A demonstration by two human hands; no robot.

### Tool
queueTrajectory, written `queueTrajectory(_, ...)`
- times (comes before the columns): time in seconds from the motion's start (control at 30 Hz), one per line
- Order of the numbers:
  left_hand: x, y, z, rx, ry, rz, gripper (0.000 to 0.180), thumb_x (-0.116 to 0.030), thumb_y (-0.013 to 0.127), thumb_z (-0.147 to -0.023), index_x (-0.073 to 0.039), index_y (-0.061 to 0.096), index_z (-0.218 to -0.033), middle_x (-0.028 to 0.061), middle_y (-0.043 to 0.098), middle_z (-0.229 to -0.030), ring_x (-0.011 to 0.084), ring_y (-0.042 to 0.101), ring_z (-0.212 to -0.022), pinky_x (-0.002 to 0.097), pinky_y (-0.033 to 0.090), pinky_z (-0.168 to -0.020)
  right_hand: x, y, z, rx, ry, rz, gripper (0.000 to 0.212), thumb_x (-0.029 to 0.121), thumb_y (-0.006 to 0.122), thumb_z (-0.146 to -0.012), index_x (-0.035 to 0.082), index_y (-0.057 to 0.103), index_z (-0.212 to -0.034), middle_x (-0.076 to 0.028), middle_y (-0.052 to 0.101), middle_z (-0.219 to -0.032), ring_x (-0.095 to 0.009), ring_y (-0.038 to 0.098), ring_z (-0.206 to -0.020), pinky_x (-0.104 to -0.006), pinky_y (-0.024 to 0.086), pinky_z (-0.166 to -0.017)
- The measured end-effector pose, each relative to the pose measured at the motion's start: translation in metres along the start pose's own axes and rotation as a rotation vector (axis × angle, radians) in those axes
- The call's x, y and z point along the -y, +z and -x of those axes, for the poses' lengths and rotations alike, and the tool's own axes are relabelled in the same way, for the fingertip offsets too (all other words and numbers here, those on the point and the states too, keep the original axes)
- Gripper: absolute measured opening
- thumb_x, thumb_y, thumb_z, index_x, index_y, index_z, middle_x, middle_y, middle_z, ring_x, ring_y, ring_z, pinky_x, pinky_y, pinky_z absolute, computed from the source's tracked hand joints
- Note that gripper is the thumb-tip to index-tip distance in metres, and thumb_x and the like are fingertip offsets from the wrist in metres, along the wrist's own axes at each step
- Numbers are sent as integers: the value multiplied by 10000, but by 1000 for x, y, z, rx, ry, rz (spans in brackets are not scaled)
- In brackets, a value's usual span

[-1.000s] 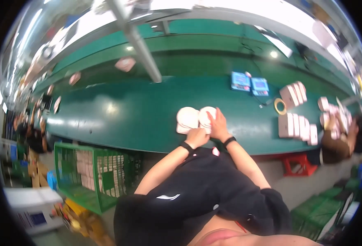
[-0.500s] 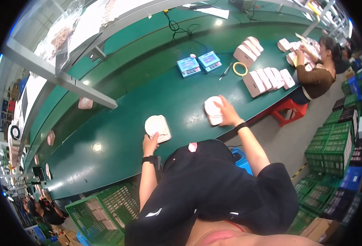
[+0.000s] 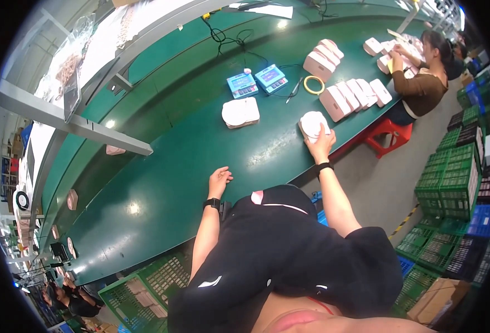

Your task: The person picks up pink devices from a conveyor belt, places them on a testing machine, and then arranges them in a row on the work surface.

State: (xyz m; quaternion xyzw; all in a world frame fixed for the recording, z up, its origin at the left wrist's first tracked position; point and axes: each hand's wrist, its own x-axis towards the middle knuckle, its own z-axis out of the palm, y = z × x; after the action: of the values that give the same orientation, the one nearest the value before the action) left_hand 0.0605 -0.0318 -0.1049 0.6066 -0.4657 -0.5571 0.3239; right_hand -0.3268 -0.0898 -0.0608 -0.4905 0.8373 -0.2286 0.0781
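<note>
My right hand [image 3: 321,146] grips the near side of a pale pink, box-shaped device [image 3: 313,123] with a round white top, by the table's near edge on the right. My left hand [image 3: 220,178] is over the green table [image 3: 184,172], holding nothing, its fingers loosely bent and apart. A second pale device [image 3: 240,112] of like shape lies farther back, out of reach of both hands, just in front of two blue instrument boxes [image 3: 256,82] with lit screens.
Pink devices stand in a row [image 3: 353,97] and in a stack [image 3: 324,60] at right, near a yellow ring [image 3: 314,85]. A person [image 3: 423,77] works beyond, by a red stool [image 3: 388,137]. Green crates [image 3: 448,177] stand on the floor. A grey beam [image 3: 78,122] slants at left.
The device formerly at my left hand now lies farther back by the blue boxes, and that hand has let go. My right hand has moved right, toward the row, with its device.
</note>
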Motion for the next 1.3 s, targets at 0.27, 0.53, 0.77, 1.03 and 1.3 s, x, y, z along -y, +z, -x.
queueTrajectory(0.27, 18, -25, 49, -57, -117, 718, 346, -137, 454, -958, -1, 432, -1275, 145, 621, -957, 181, 625, -800, 254, 513, -674, -71, 35, -66, -173, 196, -856, 643, 333, 749, -719, 4, 487, -1206, -184, 593, -1056, -288, 591, -909, -376, 486, -795)
queueTrajectory(0.53, 25, -36, 59, -123, -88, 900, 348, -145, 443, -962, -7, 424, -1282, 168, 624, -968, 200, 624, -825, 284, 522, -721, -56, 34, -102, -356, 545, -837, 658, 411, 690, -771, -76, 491, -1166, -225, 581, -1125, -298, 560, -1053, -393, 431, -913)
queueTrajectory(0.77, 34, -25, 53, -90, -97, 935, 326, -139, 457, -950, -31, 449, -1257, 174, 628, -982, 224, 632, -848, 320, 525, -757, -39, 15, -79, -141, 352, -931, 432, 273, 666, -824, -49, 608, -1106, -96, 646, -1019, -213, 607, -879, -371, 495, -804)
queueTrajectory(1.03, 28, -28, 61, -97, -122, 936, 330, -144, 448, -952, -18, 417, -1256, 159, 617, -957, 219, 638, -827, 303, 533, -723, -64, 45, -112, -56, 99, -946, 446, 70, 724, -746, -44, 572, -1150, -110, 612, -1116, -221, 597, -930, -352, 488, -808)
queueTrajectory(1.3, 39, -30, 60, -145, -62, 946, 329, -146, 452, -952, -23, 420, -1255, 164, 619, -968, 215, 639, -825, 303, 531, -725, -20, 16, -107, -69, 81, -583, 443, 48, 689, -759, -47, 559, -1171, -125, 611, -1129, -232, 595, -937, -356, 483, -833)
